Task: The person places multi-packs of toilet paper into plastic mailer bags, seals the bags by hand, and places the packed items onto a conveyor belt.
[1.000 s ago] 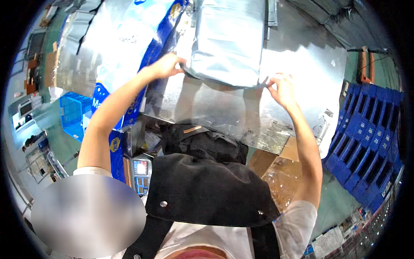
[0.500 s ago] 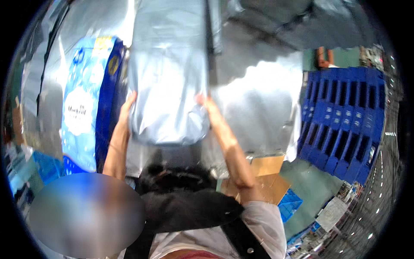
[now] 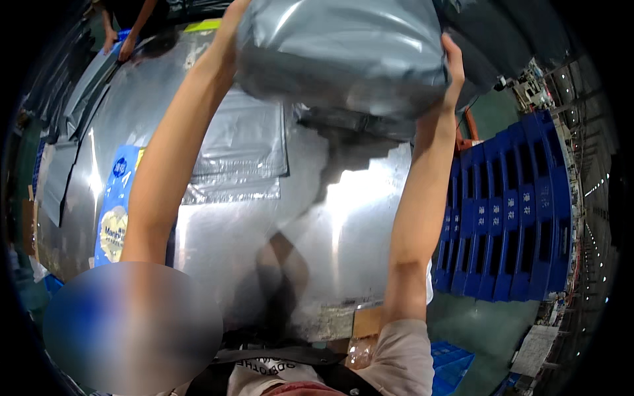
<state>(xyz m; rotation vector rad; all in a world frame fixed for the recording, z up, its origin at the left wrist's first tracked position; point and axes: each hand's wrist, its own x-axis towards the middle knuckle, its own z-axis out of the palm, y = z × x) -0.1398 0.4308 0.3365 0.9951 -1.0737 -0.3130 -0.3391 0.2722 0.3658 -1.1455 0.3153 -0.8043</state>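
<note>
Between my two hands is a bulky grey plastic mailer parcel (image 3: 337, 53), lifted above the metal table at the far side. My left hand (image 3: 232, 18) presses on its left side, partly cut off by the picture's upper edge. On the opposite side my right hand (image 3: 452, 69) grips it, with a finger up along the wall. Flat grey mailer bags (image 3: 241, 142) lie on the table below the parcel. A blue-and-white soft package (image 3: 115, 198) stands by my left forearm, which hides part of it.
The shiny metal table (image 3: 257, 231) reflects bright light. At the far left, another person's hands (image 3: 122, 47) touch grey plastic sheets (image 3: 86, 92). Blue pallets (image 3: 508, 204) are stacked to the right. A blue crate (image 3: 449, 366) and cardboard (image 3: 366, 323) sit near my right elbow.
Both hands have raised the parcel and carried it forward and to the right. Flat mailer bags now show on the table, and another person's hands have come into view at the far left.
</note>
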